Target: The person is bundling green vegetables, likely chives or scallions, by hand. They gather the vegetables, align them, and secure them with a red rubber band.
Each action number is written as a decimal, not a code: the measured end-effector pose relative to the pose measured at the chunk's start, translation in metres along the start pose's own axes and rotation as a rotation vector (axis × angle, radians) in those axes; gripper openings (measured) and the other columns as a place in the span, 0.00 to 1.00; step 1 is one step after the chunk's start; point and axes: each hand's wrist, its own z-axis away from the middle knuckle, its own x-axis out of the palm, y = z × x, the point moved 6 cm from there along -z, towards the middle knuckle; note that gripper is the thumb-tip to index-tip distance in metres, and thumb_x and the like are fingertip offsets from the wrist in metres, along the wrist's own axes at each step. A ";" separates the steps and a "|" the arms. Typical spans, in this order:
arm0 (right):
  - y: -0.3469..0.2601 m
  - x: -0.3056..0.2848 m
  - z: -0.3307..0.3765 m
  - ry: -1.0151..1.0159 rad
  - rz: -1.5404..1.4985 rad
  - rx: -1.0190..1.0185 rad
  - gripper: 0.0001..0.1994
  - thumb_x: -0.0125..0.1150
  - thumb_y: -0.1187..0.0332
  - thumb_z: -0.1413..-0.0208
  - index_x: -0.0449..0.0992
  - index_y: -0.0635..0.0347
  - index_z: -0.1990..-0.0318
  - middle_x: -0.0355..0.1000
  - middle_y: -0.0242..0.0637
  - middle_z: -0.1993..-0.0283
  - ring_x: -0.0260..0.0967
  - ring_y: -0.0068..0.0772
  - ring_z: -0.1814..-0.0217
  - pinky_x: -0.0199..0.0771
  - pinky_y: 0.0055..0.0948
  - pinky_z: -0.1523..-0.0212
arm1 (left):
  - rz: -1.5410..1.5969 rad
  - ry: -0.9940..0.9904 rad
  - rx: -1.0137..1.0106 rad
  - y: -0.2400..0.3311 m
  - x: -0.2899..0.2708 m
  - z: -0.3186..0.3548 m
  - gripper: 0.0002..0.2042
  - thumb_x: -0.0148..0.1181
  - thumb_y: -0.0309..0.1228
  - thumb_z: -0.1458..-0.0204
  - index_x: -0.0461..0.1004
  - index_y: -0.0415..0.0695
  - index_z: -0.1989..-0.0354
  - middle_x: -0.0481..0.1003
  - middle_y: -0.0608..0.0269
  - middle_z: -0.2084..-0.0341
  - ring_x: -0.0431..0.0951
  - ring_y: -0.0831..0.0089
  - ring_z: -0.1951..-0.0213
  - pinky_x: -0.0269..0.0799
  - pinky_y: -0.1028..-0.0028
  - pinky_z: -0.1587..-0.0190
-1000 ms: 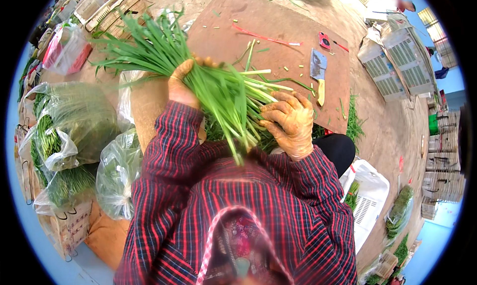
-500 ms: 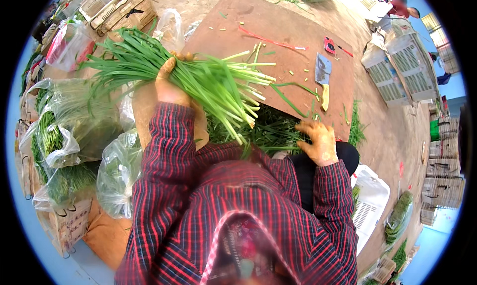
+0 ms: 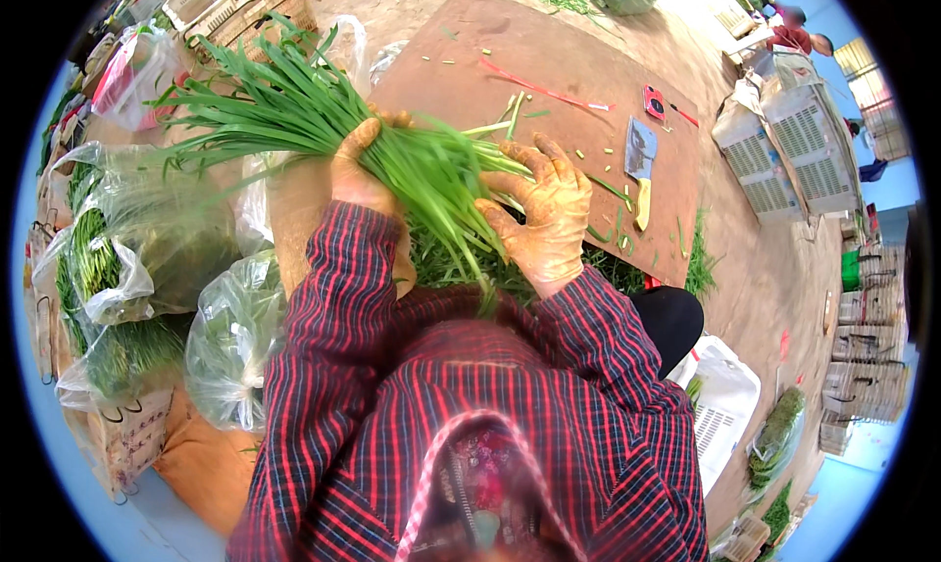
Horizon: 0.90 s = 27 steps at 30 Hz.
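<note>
A bunch of Chinese chives [image 3: 417,175], with long flat green leaves and pale stem ends, is held up over my lap. My left hand [image 3: 363,165] is closed around its middle, the leaves fanning out to the left. My right hand [image 3: 544,204] is at the stem ends, its fingers spread and curved, the fingertips against or very near the stems. Both hands look stained yellow-brown or thinly gloved. On the brown board [image 3: 461,48] beyond lies a cleaver [image 3: 640,155] with a yellow handle. More loose greens [image 3: 436,258] lie below the bunch, partly hidden by it.
A red strip [image 3: 539,82], a small red device [image 3: 654,101] and cut stem bits are on the board. Clear bags of greens [image 3: 167,229] stand at left. A white crate [image 3: 720,395] is at right, with stacked crates [image 3: 784,146] farther off.
My right hand has moved left and up from beside the board's near edge to the bunch's stem ends. My left hand, still gripping the bunch, has shifted slightly right.
</note>
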 end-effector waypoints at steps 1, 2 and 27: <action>0.002 0.005 0.001 -0.017 0.007 0.029 0.16 0.72 0.59 0.63 0.81 0.45 0.63 0.71 0.28 0.47 0.59 0.46 0.36 0.56 0.48 0.42 | -0.013 0.002 -0.005 -0.001 0.000 0.001 0.13 0.61 0.20 0.60 0.72 0.39 0.63 0.75 0.56 0.70 0.76 0.54 0.60 0.70 0.52 0.47; 0.004 0.012 0.002 -0.038 0.005 0.036 0.17 0.73 0.58 0.64 0.81 0.47 0.63 0.71 0.29 0.46 0.59 0.47 0.36 0.57 0.48 0.42 | -0.025 0.003 -0.011 -0.001 0.001 0.002 0.13 0.60 0.21 0.59 0.72 0.40 0.62 0.75 0.57 0.70 0.76 0.55 0.60 0.70 0.52 0.47; 0.074 -0.017 0.080 -0.261 -1.001 0.664 0.06 0.68 0.72 0.52 0.80 0.63 0.67 0.72 0.33 0.61 0.67 0.32 0.48 0.64 0.34 0.47 | 0.129 0.001 -0.119 -0.005 0.007 0.008 0.11 0.62 0.22 0.61 0.74 0.41 0.66 0.76 0.59 0.74 0.75 0.58 0.64 0.69 0.56 0.48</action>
